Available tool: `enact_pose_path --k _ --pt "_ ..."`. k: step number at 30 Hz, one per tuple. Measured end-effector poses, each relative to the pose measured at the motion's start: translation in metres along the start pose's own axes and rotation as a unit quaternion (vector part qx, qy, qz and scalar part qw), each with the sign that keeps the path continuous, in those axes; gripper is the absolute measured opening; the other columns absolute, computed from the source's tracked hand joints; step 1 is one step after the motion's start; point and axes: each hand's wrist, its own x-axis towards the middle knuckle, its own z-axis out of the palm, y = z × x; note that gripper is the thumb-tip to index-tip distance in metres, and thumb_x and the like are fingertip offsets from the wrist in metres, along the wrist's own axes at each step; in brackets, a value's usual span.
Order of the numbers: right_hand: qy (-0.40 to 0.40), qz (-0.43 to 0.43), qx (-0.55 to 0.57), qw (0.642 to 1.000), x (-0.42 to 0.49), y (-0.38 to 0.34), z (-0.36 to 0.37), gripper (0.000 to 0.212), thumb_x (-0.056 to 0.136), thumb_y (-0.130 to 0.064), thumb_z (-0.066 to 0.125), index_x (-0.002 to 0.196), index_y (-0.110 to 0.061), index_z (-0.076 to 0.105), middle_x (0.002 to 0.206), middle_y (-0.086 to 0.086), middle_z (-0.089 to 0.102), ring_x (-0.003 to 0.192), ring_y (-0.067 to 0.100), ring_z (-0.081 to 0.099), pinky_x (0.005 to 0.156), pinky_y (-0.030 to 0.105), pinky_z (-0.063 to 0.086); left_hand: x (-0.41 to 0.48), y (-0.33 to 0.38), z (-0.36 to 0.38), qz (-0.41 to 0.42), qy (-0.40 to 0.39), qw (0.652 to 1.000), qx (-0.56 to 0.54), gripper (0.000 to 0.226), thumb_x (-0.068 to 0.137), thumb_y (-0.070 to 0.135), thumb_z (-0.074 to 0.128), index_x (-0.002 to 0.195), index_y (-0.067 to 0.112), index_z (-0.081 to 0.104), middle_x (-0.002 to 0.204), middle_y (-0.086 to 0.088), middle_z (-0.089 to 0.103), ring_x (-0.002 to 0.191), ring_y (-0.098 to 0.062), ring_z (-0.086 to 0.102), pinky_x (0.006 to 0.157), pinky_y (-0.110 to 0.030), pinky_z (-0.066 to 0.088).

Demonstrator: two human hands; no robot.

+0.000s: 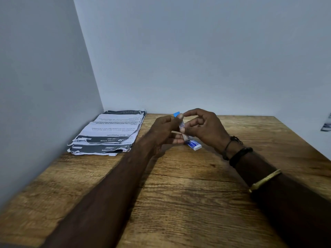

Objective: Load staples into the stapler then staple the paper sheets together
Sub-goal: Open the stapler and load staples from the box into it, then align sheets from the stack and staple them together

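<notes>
Closest to me, two bare forearms reached over the brown wood-grain table (pixel 179 194). My left hand (pixel 166 129) and right hand (pixel 206 129) met above its far side, each pinching the slim silver stapler with a blue end (pixel 181 124) with curled fingers. A small blue-and-white staple box (pixel 194 145) lay just below them. Printed paper sheets (pixel 109 133) sat stacked far left, in the corner of plain grey walls (pixel 197 51). The stapler stood steeply tilted, blue end up and away from me.

Wooden table (pixel 179 203) — pale corner walls (pixel 197 51)
</notes>
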Motion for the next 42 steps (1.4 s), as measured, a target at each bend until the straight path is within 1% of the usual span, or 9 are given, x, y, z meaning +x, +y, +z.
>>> enact_pose_path --k 11,14,17,20,24,27,31,37,42 --pt "0.017 0.016 -0.043 0.999 -0.001 -0.001 0.005 0.02 0.083 -0.027 0.08 0.102 -0.027 0.072 0.079 -0.001 0.079 0.074 0.01 0.076 0.066 0.023 0.055 0.004 -0.002 -0.004 -0.007 0.047 0.998 0.03 0.045 0.092 0.045 0.068 0.096 0.0 0.069 0.08 -0.012 0.075 0.062 -0.019 0.074 0.056 -0.027 0.059" --pt "0.043 0.032 -0.179 0.982 -0.001 0.002 0.003 0.014 0.086 -0.027 0.067 0.098 -0.031 0.071 0.087 -0.006 0.075 0.081 0.011 0.071 0.074 0.028 0.053 0.008 -0.006 -0.009 -0.001 0.112 0.987 0.114 0.043 0.084 0.05 0.074 0.086 0.008 0.067 0.076 -0.01 0.07 0.061 -0.02 0.069 0.059 -0.033 0.06" --pt "-0.017 0.053 -0.327 0.943 -0.006 0.004 0.008 0.033 0.077 -0.035 0.071 0.11 -0.037 0.069 0.106 -0.007 0.071 0.094 0.014 0.063 0.075 0.026 0.043 0.008 -0.012 -0.01 0.007 0.123 0.975 0.185 0.046 0.083 0.045 0.077 0.103 0.005 0.066 0.079 -0.01 0.067 0.06 -0.02 0.064 0.065 -0.042 0.062" --pt "-0.034 0.046 -0.372 0.926 -0.007 0.001 0.011 0.041 0.079 -0.033 0.07 0.12 -0.034 0.068 0.121 -0.005 0.07 0.112 0.02 0.062 0.081 0.023 0.037 0.004 -0.012 -0.004 -0.002 0.126 0.966 0.224 0.045 0.081 0.044 0.079 0.102 0.007 0.065 0.079 -0.008 0.072 0.057 -0.021 0.066 0.068 -0.044 0.063" --pt "-0.056 0.085 -0.413 0.905 -0.009 -0.011 0.012 0.031 0.076 -0.037 0.074 0.106 -0.028 0.074 0.11 -0.001 0.072 0.103 0.023 0.065 0.074 0.025 0.041 -0.003 -0.008 0.005 0.021 0.143 0.935 0.323 0.042 0.079 0.047 0.078 0.097 0.013 0.063 0.077 -0.005 0.076 0.061 -0.024 0.075 0.074 -0.041 0.064" --pt "-0.073 0.107 -0.427 0.895 -0.016 -0.021 0.012 0.025 0.076 -0.041 0.075 0.089 -0.02 0.074 0.092 0.002 0.073 0.089 0.023 0.066 0.064 0.025 0.043 -0.005 -0.007 0.01 0.033 0.145 0.892 0.428 0.046 0.079 0.054 0.076 0.095 0.011 0.066 0.088 -0.009 0.076 0.083 -0.026 0.074 0.08 -0.039 0.059" --pt "-0.086 0.142 -0.413 0.895 -0.026 -0.033 0.009 0.025 0.073 -0.036 0.08 0.082 -0.014 0.074 0.081 0.003 0.073 0.073 0.022 0.066 0.052 0.022 0.042 -0.004 -0.007 0.016 0.014 0.114 0.849 0.516 0.048 0.078 0.058 0.074 0.073 0.012 0.063 0.074 -0.007 0.069 0.081 -0.027 0.067 0.059 -0.029 0.042" --pt "-0.107 0.156 -0.415 0.89 -0.035 -0.044 0.004 0.043 0.065 -0.049 0.089 0.088 -0.015 0.075 0.089 0.003 0.076 0.087 0.023 0.071 0.073 0.033 0.058 -0.008 -0.011 0.022 0.001 0.095 0.837 0.539 0.047 0.069 0.056 0.078 0.085 0.012 0.072 0.077 -0.003 0.071 0.081 -0.021 0.068 0.061 -0.028 0.047" --pt "-0.112 0.168 -0.393 0.897 -0.024 -0.05 0.0 0.029 0.066 -0.036 0.089 0.087 -0.021 0.076 0.094 -0.002 0.075 0.091 0.019 0.068 0.074 0.031 0.055 -0.013 -0.006 0.02 -0.001 0.082 0.842 0.534 0.057 0.076 0.066 0.066 0.087 0.011 0.074 0.082 -0.007 0.075 0.081 -0.023 0.069 0.068 -0.031 0.052"
